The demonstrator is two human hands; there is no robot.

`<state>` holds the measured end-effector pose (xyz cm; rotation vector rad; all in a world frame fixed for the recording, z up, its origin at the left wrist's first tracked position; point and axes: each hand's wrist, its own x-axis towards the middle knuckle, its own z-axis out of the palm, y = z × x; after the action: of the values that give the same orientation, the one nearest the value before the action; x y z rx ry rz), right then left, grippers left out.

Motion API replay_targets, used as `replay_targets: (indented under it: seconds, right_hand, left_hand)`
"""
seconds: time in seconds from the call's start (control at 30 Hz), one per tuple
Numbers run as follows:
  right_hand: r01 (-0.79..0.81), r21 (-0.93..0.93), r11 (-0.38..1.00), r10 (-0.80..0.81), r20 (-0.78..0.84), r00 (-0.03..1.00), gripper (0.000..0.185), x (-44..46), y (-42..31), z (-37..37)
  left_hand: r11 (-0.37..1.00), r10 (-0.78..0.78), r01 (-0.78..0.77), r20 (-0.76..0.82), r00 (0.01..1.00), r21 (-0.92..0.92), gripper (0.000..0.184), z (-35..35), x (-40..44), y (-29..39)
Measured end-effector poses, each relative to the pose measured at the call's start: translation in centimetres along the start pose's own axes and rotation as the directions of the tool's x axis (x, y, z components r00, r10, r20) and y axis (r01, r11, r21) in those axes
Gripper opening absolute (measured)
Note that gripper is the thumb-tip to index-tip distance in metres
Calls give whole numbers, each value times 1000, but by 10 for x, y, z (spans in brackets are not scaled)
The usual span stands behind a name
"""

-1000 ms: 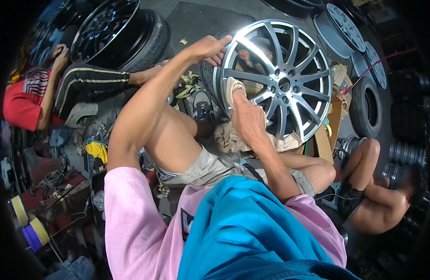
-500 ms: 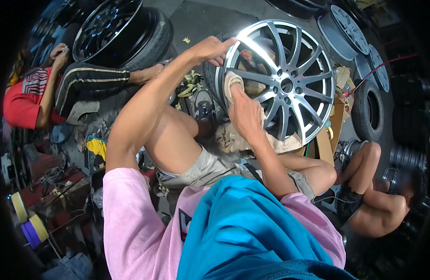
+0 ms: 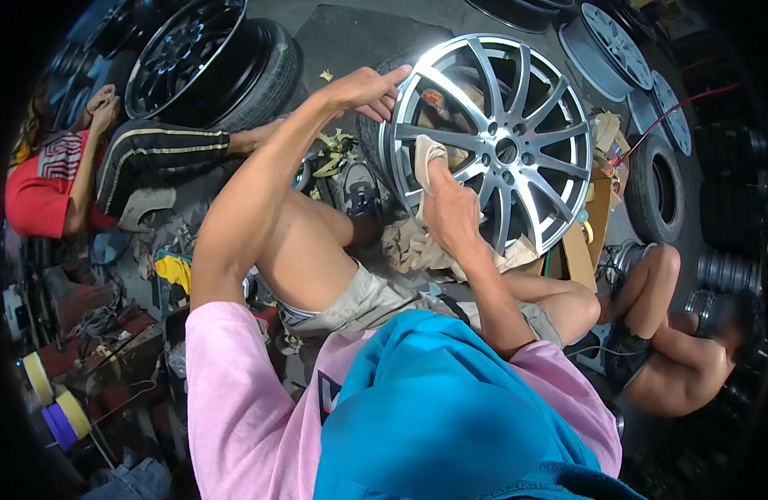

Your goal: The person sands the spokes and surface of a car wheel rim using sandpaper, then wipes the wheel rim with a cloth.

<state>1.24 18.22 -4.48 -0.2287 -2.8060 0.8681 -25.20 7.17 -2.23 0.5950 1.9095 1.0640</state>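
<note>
A silver multi-spoke wheel rim stands tilted in front of me, its polished face toward me. My left hand is on the rim's upper left edge, its index finger stretched along the lip and the other fingers hanging loosely behind it. My right hand is closed on a folded beige cloth, which lies against the outer ring and the end of a spoke at the left. Crumpled tan paper or cloth lies below the rim, partly behind my right hand.
A tyre with a dark rim lies at upper left, beside a person in red. Another person crouches at right. More silver rims, a tyre, a cardboard box and a red hose are at right.
My right hand and the cloth have moved slightly right and down on the rim's left side. My left hand keeps its place on the edge. The view has shifted a little.
</note>
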Motion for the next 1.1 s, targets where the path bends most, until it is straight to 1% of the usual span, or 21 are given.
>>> replay_targets:
  seconds: [0.07,0.2,0.33,0.4,0.47,0.53,0.6,0.67,0.77,0.87,0.93,0.97,1.1]
  right_hand:
    - [-18,-78,997,18,-6,1000,26,5,2,-3]
    - [-1,-27,1000,0,-19,1000,28,16,5,-2]
    - [-49,-12,999,49,-24,999,27,9,2,2]
    - [-52,-65,997,51,-20,998,24,3,2,4]
    - [-48,-43,998,47,-25,999,24,10,5,3]
    - [-6,19,1000,8,-68,998,26,20,6,1]
    - [-8,7,1000,8,-60,998,24,17,4,-2]
    - [-60,-16,998,60,-20,998,24,6,7,0]
    - [-22,-8,1000,22,-40,999,25,7,10,1]
    - [12,-20,1000,-13,-55,998,25,17,6,-1]
    - [72,31,997,-71,-18,997,26,17,0,-1]
    - [65,-2,998,-65,16,998,26,15,-3,0]
    - [68,-3,998,-67,32,997,27,19,-5,5]
  left_hand:
    - [1000,19,-19,0,1000,8,94,0,-2,1]
    - [999,30,-31,21,999,14,97,1,-2,1]
    - [999,-12,13,-17,1000,34,99,-2,-1,-1]
    - [1000,20,-19,-4,1000,23,100,0,2,-2]
    - [1000,12,-12,11,1000,18,101,2,1,-3]
    - [997,77,-77,-27,997,12,107,4,-4,1]
    - [998,63,-62,-36,997,30,107,1,-2,2]
    - [998,44,-43,-31,999,37,107,2,1,1]
    - [998,49,-49,-15,999,38,108,4,6,-3]
    - [998,49,-47,-46,998,31,108,2,4,-2]
    - [998,9,-7,-37,999,55,99,3,-2,4]
    - [998,12,-10,-30,999,55,99,2,2,1]
    - [999,-5,6,-16,1000,40,99,5,7,-5]
